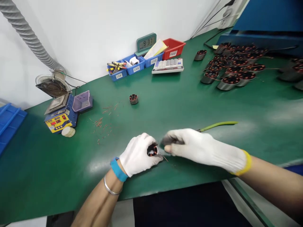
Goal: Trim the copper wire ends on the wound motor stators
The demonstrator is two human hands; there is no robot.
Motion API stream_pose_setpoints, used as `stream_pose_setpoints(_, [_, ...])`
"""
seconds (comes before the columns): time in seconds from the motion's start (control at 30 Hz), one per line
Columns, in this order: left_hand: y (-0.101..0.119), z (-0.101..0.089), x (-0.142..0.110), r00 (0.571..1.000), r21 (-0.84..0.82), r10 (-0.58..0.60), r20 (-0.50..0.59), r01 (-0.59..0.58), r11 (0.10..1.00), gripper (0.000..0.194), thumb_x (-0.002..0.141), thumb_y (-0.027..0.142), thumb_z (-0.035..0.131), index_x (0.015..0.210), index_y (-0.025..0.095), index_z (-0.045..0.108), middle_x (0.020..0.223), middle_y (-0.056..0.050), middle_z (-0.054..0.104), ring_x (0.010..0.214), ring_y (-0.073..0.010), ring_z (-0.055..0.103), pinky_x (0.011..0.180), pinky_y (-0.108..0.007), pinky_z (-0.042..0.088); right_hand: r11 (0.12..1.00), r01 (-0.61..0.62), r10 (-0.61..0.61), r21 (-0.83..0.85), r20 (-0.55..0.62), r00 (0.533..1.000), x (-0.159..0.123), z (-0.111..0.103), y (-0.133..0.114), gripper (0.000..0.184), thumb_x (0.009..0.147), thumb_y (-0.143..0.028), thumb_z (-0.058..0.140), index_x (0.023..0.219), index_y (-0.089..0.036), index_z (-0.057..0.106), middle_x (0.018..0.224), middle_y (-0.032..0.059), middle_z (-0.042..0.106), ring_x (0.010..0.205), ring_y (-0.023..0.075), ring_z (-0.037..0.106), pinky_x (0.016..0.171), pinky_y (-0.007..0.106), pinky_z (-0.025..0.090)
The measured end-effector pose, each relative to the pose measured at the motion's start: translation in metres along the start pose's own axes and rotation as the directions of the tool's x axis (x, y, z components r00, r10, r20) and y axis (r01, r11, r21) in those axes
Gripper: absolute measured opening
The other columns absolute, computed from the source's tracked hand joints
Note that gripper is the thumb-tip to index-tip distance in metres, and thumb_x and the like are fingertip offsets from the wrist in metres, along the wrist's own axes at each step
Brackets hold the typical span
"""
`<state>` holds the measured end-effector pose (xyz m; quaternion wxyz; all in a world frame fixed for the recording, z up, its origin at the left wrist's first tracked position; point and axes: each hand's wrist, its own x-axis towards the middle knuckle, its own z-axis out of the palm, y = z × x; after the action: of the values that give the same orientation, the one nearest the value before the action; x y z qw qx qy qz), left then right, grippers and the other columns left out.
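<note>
Small metal ring with copper-coloured windings (153,150), at the near middle, clasped around its outer wall in the white-gloved left hand (139,154). Probably stiff and light, with fragile wire; best held by that wall. Just right, yellow-cuffed white-gloved right hand (193,145), fingertips blurred; cannot tell whether gripping anything. Beyond, curved green handle (217,125) on glossy green table (71,179).

Gripping wound ring (155,149) in gloved left hand (139,155) over tabletop (163,107). Just right of ring: gloved right hand (189,145), fingertips blurred. Beyond ring: lone core (133,99), calculator (167,65). Beyond ring, leftward: copper scraps (98,122); far rightward: clustered cores (228,82).
</note>
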<state>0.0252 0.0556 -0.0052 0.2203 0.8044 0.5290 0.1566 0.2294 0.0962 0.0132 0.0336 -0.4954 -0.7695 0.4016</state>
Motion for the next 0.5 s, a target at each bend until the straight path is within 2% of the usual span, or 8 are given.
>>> stream_pose_setpoints(0.03, [0.000, 0.000, 0.000, 1.000, 0.003, -0.014, -0.002, 0.014, 1.000, 0.025, 0.077, 0.033, 0.076, 0.090, 0.023, 0.057, 0.090, -0.001, 0.062, 0.080, -0.0200, 0.060, 0.071, -0.032, 0.047, 1.000, 0.004, -0.005, -0.020, -0.035, 0.999, 0.007, -0.002, -0.003, 0.021, 0.084, -0.046, 0.061, 0.086, -0.028, 0.070, 0.080, -0.0024, 0.075, 0.073, 0.0195, 0.068, 0.060, 0.027, 0.041])
stream_pose_setpoints(0.17, [0.000, 0.001, 0.000, 0.998, 0.004, -0.061, -0.007, 0.061, 0.998, 0.027, 0.075, 0.032, 0.075, 0.089, 0.022, 0.054, 0.087, -0.001, 0.061, 0.077, -0.0203, 0.059, 0.069, -0.033, 0.046, 0.979, 0.167, -0.177, -0.118, -0.077, 0.981, 0.023, 0.007, -0.003, 0.027, 0.092, -0.040, 0.049, 0.071, -0.024, 0.058, 0.068, -0.0028, 0.065, 0.063, 0.0156, 0.058, 0.057, 0.028, 0.034])
stream_pose_setpoints(0.33, [0.004, 0.001, -0.004, 0.999, 0.053, -0.050, 0.001, 0.050, 0.997, 0.023, 0.078, 0.029, 0.070, 0.092, 0.022, 0.054, 0.091, -0.003, 0.062, 0.083, -0.0223, 0.060, 0.076, -0.036, 0.048, 0.975, 0.156, -0.179, -0.159, -0.142, 0.974, 0.022, 0.018, 0.005, 0.024, 0.090, -0.036, 0.049, 0.071, -0.024, 0.057, 0.071, -0.0013, 0.064, 0.067, 0.0170, 0.057, 0.058, 0.029, 0.032])
stream_pose_setpoints(0.5, [0.009, 0.009, -0.010, 0.995, 0.165, -0.080, -0.056, 0.088, 0.982, 0.015, 0.081, 0.024, 0.059, 0.094, 0.023, 0.051, 0.096, -0.005, 0.061, 0.091, -0.0255, 0.056, 0.081, -0.040, 0.048, 0.978, 0.148, -0.169, -0.144, -0.144, 0.975, 0.022, 0.017, 0.004, 0.022, 0.089, -0.034, 0.053, 0.071, -0.023, 0.059, 0.070, -0.0013, 0.066, 0.067, 0.0169, 0.059, 0.057, 0.028, 0.032])
